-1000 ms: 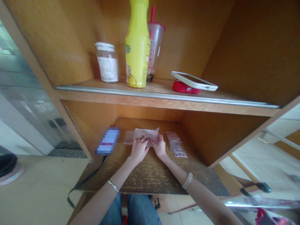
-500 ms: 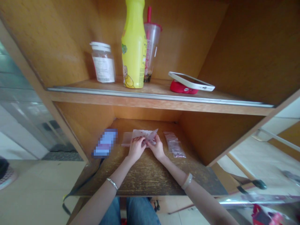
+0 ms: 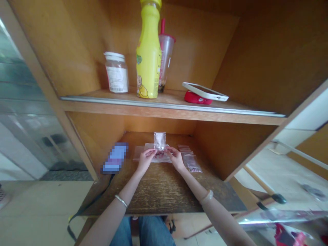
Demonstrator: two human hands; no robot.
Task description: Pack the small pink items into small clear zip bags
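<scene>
Between both hands a small clear plastic bag [image 3: 160, 139] stands up, its lower edge toward me. My left hand [image 3: 145, 161] pinches it at the lower left corner, and my right hand [image 3: 176, 159] has thumb and fingers closed at the lower right. Under the bag lies a white sheet [image 3: 152, 159] with small dark reddish pieces [image 3: 160, 154] on it, too small to name. A flat clear plastic piece [image 3: 138, 152] lies left of the sheet. Right of my right hand, overlapping clear bags [image 3: 190, 160] lie in a row, the nearest with small dark bits inside.
A phone with a blurred screen [image 3: 115, 158] leans at the left, a dark strap [image 3: 98, 193] below it. The shelf above [image 3: 174, 111] carries a white-capped jar [image 3: 117, 73], a yellow bottle [image 3: 149, 54], a straw cup [image 3: 166, 58] and a white phone [image 3: 206, 92] on a red case [image 3: 196, 98].
The clear bag, earlier tilted low between my hands, is now upright. My hands have moved apart to its two sides, showing the reddish pieces on the sheet. The view has shifted slightly.
</scene>
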